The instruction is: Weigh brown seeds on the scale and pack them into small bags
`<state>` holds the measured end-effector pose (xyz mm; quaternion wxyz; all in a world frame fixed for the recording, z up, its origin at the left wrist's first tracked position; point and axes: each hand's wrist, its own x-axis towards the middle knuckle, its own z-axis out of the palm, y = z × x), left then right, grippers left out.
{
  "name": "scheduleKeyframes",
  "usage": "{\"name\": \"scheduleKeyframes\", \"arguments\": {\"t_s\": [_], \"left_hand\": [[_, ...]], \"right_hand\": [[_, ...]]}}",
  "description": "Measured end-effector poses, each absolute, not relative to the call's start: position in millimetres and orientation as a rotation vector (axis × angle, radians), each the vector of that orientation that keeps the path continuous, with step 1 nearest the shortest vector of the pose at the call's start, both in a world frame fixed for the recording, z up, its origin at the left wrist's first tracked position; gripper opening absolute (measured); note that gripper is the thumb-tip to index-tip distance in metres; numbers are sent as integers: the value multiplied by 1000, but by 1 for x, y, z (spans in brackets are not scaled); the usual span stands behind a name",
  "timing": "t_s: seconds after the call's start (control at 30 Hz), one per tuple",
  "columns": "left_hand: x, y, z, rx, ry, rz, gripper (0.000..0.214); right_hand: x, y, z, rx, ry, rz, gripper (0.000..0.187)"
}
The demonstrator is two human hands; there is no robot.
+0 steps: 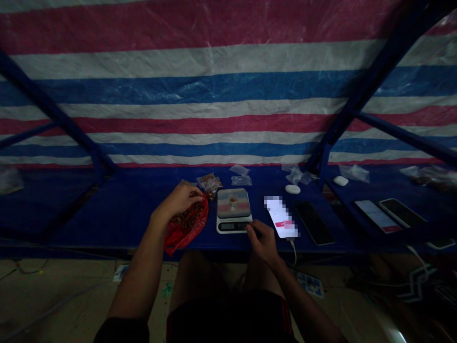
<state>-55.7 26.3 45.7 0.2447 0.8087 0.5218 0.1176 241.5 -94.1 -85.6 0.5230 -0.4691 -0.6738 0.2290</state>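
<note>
My left hand (184, 196) is over a red plastic bag (177, 242) of small dark brown pieces (188, 218). Its fingers are bent and pinched near the bag's far rim; what is between them is too small to make out. In front of me a white digital scale (233, 226) bears a small round cup (233, 201) with some brown bits inside. My right hand (263, 241) is curled at the scale's front right corner, with thumb and forefinger closed on that edge beside the display. The display's digits are unreadable.
Small clear packets (210, 183) of brown pieces lie behind the bag, and clear plastic bags (241, 180) behind the scale. A lit phone (281, 216) with a cable, a dark phone (314, 223) and a white case (293, 189) are to the right. Blue frame bars (342, 114) slant upward.
</note>
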Motion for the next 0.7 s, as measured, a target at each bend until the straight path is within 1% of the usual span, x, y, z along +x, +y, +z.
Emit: {"name": "scheduleKeyframes", "arguments": {"t_s": [0.17,0.33,0.47,0.7], "left_hand": [[-3,36,57,2303,1346,393,17],[41,41,44,2471,1196,332,15],[54,41,34,2567,1182,279,17],[56,40,28,2628,1174,292,21]], "right_hand": [[241,-95,-81,-1126,-1611,543,28],[239,-94,-79,-1146,-1597,551,30],[239,-94,-80,-1147,-1610,550,30],[241,-94,-79,-1130,-1621,552,30]]}}
